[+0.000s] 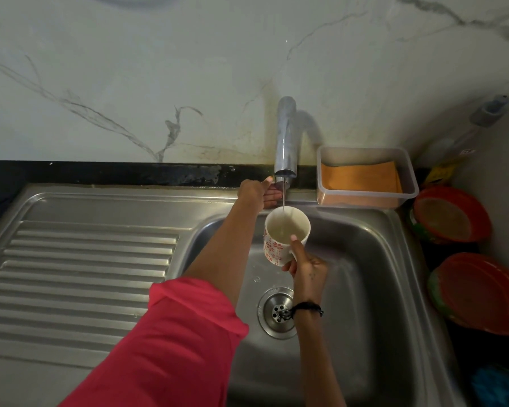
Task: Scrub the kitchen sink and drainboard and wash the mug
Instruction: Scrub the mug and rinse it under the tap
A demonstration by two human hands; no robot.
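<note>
A white mug (279, 230) with red flower prints is held upright over the steel sink basin (365, 259). My right hand (306, 267) grips it by the handle side, thumb on the rim. A thin stream of water falls from the chrome tap (285, 136) into the mug. My left hand (259, 190) reaches to the base of the tap and grips the tap handle there, which it mostly hides. The ribbed drainboard (80, 265) lies to the left of the basin. The drain strainer (276, 312) sits in the basin floor.
A clear plastic box (365, 198) holding an orange cloth stands right of the tap. Two red-and-green bowls (450, 215) (479, 292) sit on the counter at the right. A spray bottle (482, 118) leans in the back right corner. A black ledge (100, 173) runs behind the sink.
</note>
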